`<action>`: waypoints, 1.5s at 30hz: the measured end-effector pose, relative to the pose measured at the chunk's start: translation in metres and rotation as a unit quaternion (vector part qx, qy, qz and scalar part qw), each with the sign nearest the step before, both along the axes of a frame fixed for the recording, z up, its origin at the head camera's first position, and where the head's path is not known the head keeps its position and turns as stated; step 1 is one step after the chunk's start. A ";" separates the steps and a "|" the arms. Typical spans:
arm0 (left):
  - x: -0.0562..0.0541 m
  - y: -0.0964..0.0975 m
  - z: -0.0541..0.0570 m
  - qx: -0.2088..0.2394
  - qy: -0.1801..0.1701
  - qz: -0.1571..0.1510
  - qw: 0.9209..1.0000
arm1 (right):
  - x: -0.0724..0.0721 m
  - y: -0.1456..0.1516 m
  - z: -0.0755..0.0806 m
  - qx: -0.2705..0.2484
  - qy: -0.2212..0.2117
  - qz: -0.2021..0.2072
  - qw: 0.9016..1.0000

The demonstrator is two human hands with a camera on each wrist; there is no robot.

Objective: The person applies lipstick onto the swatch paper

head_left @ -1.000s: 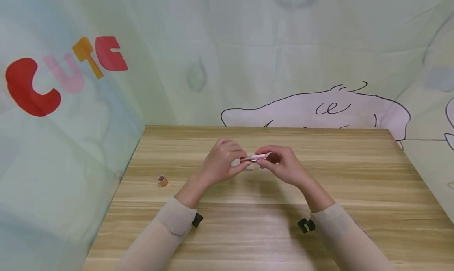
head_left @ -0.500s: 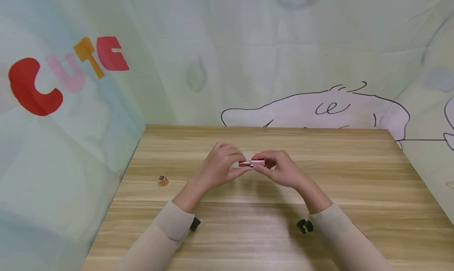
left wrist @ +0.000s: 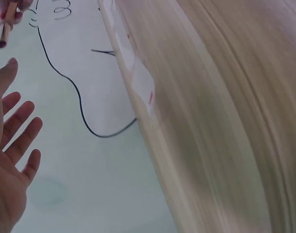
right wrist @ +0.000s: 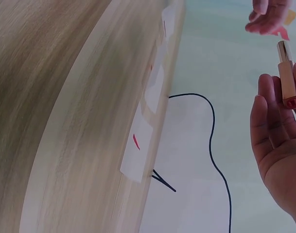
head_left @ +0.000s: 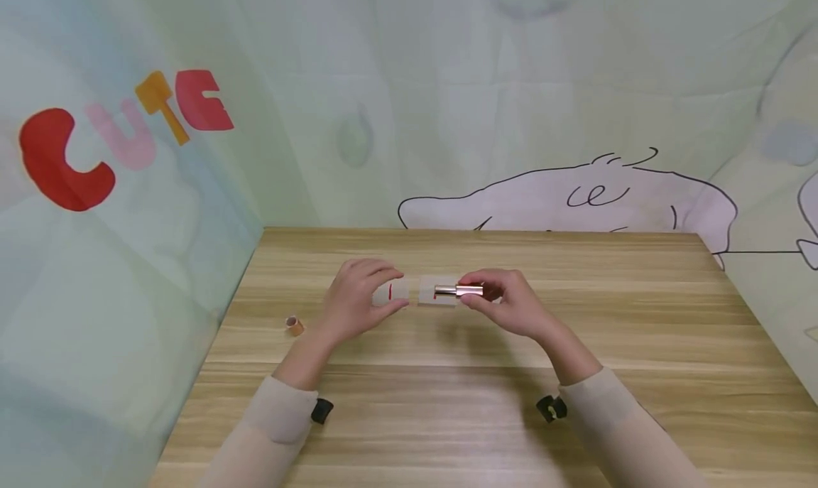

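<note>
A lipstick without its cap (head_left: pixel 469 290) lies level between the right hand's (head_left: pixel 509 305) thumb and fingers, its slim metal inner tube pointing left. In the left wrist view that tube's dark end (left wrist: pixel 1 44) shows no colour stick standing out. The left hand (head_left: pixel 351 300) is spread to the left of the lipstick, apart from it, holding nothing. Below the hands, white paper pieces carry red marks: one piece (head_left: pixel 401 288) lies by the left fingertips, another (head_left: pixel 427 282) lies under the lipstick. A third paper piece (right wrist: pixel 140 158) with a red stroke shows in the right wrist view.
A small orange-brown hollow cylinder (head_left: pixel 294 325) stands on the wooden table (head_left: pixel 441 417), left of the left forearm. Printed cloth walls (head_left: pixel 332 118) rise behind the table and along its left side.
The left hand has let go of the lipstick's tube end and moved left, its fingers parting. The right hand keeps holding the lipstick at nearly the same spot. More of the marked paper shows.
</note>
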State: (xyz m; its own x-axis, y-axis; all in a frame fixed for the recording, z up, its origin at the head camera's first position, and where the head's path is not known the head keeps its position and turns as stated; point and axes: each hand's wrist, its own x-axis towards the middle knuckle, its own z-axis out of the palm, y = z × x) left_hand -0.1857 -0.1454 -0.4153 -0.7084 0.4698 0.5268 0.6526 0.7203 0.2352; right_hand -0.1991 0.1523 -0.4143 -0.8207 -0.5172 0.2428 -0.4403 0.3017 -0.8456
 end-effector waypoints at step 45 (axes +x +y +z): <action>0.054 -0.150 -0.049 0.045 -0.242 0.182 0.952 | 0.004 0.003 -0.005 0.008 0.006 -0.010 1.000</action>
